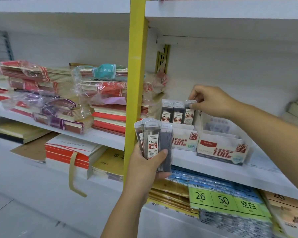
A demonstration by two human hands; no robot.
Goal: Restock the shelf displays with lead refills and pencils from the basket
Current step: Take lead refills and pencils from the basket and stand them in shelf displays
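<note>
Left hand grips fanned refill packs (rear labels hidden); right hand pinches another pack.

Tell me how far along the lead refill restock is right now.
Done: refill packs stand in two rows in the HB 0.5 box. In hand: the right hand pinches the top of another pack beside them; the left hand grips a bundle of packs. Left: that bundle, and the HB 0.7 box, where I see no standing packs. Basket and pencils are out of view.
</note>
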